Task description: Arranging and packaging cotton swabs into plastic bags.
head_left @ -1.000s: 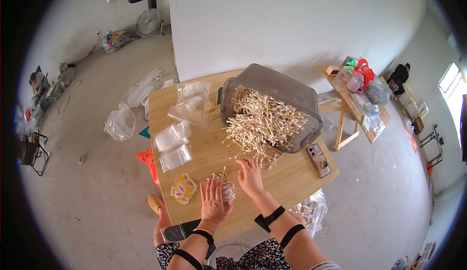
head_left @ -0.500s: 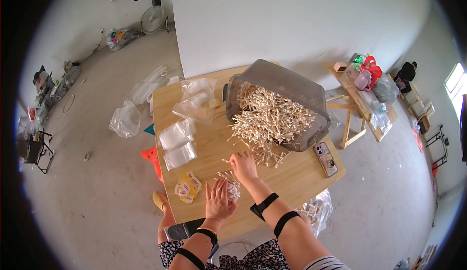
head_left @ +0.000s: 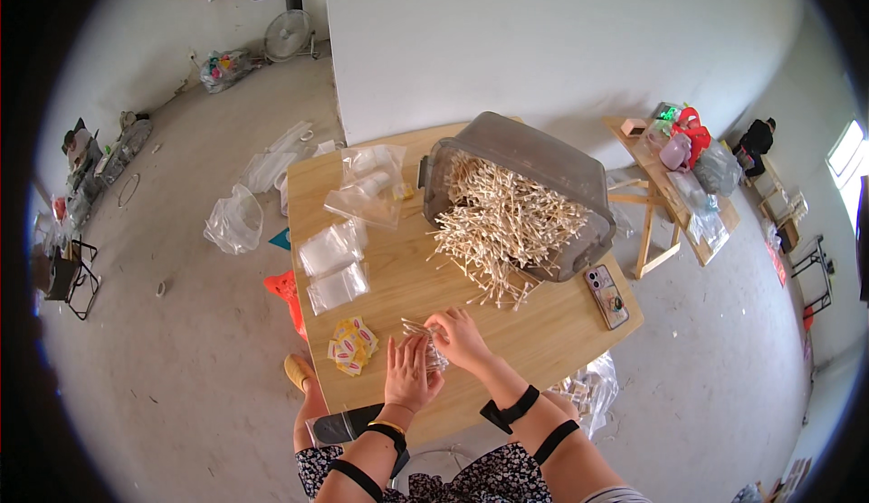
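At the near edge of the wooden table point(head_left: 507, 372), my left hand point(head_left: 412, 374) is closed around the side of a small bundle of cotton swabs point(head_left: 437, 358). My right hand point(head_left: 460, 338) meets the bundle from the right, fingers pinched at its upper end, where swab tips stick out. Its fingertips partly hide what they grip. Beyond them a grey plastic bin point(head_left: 543, 145) lies on its side, and a large heap of loose cotton swabs point(head_left: 507, 222) spills from its mouth. Small yellow-and-white packets or labels point(head_left: 351, 347) lie left of my left hand.
Clear plastic bags point(head_left: 333, 268) are stacked on the table's left side, with more bags point(head_left: 367, 186) behind. A phone point(head_left: 606, 297) rests near the right edge. A clear bag of swabs point(head_left: 588, 390) sits below the table. A side table point(head_left: 674, 191) stands at right.
My right hand has come down and nearer with a swab, from beside the heap to the bundle. The left hand stays at the bundle, its fingers slightly more curled.
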`<state>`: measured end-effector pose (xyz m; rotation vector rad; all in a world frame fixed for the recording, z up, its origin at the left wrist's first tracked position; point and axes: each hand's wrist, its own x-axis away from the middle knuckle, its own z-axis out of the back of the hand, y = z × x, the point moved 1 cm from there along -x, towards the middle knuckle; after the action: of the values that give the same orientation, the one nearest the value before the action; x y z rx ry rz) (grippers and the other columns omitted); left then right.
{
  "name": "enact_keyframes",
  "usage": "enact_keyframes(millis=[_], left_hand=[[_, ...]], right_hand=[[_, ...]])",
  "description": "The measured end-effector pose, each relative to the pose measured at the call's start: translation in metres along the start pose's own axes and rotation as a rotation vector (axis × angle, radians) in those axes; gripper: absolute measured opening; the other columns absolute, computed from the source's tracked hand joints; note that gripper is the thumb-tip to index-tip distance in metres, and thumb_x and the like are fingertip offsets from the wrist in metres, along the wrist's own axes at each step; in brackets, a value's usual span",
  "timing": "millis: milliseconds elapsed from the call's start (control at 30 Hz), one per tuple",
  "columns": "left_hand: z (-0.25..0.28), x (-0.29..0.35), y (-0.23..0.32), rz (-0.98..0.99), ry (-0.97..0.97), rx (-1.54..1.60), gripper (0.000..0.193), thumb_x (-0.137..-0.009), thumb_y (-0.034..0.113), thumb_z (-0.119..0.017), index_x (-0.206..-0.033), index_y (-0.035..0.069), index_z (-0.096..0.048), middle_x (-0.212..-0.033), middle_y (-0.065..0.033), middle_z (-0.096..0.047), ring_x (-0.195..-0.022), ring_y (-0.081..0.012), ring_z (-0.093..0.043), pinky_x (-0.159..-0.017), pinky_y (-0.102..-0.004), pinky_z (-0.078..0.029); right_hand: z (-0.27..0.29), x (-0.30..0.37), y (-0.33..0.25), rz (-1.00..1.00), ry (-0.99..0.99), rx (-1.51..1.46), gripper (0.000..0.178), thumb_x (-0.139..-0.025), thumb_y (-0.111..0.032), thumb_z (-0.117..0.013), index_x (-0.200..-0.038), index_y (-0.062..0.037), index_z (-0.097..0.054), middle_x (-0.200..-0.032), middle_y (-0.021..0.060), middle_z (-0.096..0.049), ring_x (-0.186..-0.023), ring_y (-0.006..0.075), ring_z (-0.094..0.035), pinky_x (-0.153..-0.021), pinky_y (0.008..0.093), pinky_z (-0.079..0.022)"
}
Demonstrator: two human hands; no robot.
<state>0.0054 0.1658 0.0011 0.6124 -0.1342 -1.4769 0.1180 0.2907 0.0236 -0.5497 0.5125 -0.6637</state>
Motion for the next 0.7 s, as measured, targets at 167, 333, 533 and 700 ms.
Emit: enact_keyframes(millis=[167, 333, 533, 700], left_hand=[[0.000, -0.002, 0.002, -0.006, -0.005, 0.006, 0.075, -0.072, 0.026, -0.069, -0.139, 0.003, -0.044, -0.139, -0.0140, -0.048, -0.136, -0.0338, -0.042, -0.123, -0.0584, -0.019], [-0.003, 0.000, 0.000, -0.007, -0.001, -0.007, 0.075, -0.072, 0.026, -0.069, -0.139, 0.003, -0.044, -0.138, -0.0140, -0.049, -0.136, -0.0338, -0.042, -0.122, -0.0583, -0.020], [-0.002, 0.004, -0.005, -0.011, 0.003, 0.012, 0.077, -0.071, 0.025, -0.070, -0.140, 0.003, -0.043, -0.138, -0.0143, -0.048, -0.136, -0.0343, -0.041, -0.122, -0.0586, -0.020], [-0.005, 0.000, 0.004, -0.016, 0.028, 0.061, 0.083, -0.072, 0.024, -0.072, -0.145, 0.003, -0.039, -0.145, -0.0163, -0.043, -0.140, -0.0363, -0.037, -0.123, -0.0595, -0.018]], right_hand=[[-0.008, 0.018, 0.011, -0.246, 0.024, 0.102, 0.014, -0.077, -0.017, -0.074, -0.086, -0.0094, -0.065, -0.088, 0.0087, -0.064, -0.093, 0.0323, -0.060, -0.084, 0.0438, -0.049], [-0.017, 0.022, 0.005, -0.307, 0.054, 0.087, 0.015, -0.076, -0.020, -0.075, -0.082, -0.0088, -0.066, -0.087, 0.0102, -0.064, -0.094, 0.0328, -0.060, -0.084, 0.0447, -0.049], [-0.007, 0.001, 0.003, -0.297, 0.043, 0.123, 0.016, -0.078, -0.018, -0.072, -0.093, -0.0115, -0.069, -0.101, 0.0094, -0.064, -0.101, 0.0331, -0.059, -0.085, 0.0433, -0.049], [-0.025, 0.004, 0.018, -0.131, 0.085, 0.037, 0.030, -0.077, -0.009, -0.069, -0.107, -0.0104, -0.064, -0.106, 0.0103, -0.061, -0.107, 0.0354, -0.054, -0.092, 0.0440, -0.045]])
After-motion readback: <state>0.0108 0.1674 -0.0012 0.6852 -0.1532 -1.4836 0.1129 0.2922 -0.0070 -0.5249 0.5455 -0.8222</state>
